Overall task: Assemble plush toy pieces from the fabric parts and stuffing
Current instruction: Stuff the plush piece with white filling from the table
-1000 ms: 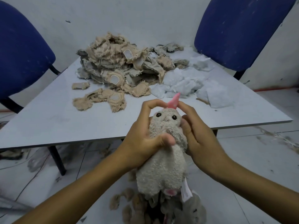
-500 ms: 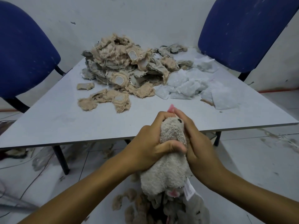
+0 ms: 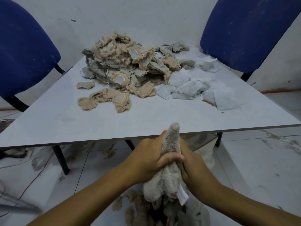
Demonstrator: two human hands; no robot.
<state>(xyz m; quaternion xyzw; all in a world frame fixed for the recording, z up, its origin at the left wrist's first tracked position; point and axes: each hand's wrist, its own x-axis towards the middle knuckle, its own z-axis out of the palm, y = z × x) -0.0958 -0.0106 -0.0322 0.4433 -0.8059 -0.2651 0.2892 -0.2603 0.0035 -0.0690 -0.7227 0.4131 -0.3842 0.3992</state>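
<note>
Plush toy (image 3: 169,162): grey-white, held upright in front of the table's near edge. Lower than a second ago; its eyes no longer show, and only a sliver of the pink tip remains at the left fingertips. A white tag (image 3: 183,194) hangs near its lower end.

Left hand (image 3: 151,159): fingers curled round the toy's middle, thumb across its front, squeezing harder than before.

Right hand (image 3: 193,165): fingers wrapped round the toy from the other side, touching the left thumb.

Table (image 3: 65,118): grey, flat top, dark legs. Carries a heap of tan and grey fabric pieces (image 3: 127,69) toward the far side and white stuffing (image 3: 192,84) just beside it on the right.

Room: pale wall, tiled floor; one blue chair (image 3: 24,46) at left, another blue chair (image 3: 244,30) at right. More fabric scraps (image 3: 140,207) lie below the hands.

Containers: none seen.
</note>
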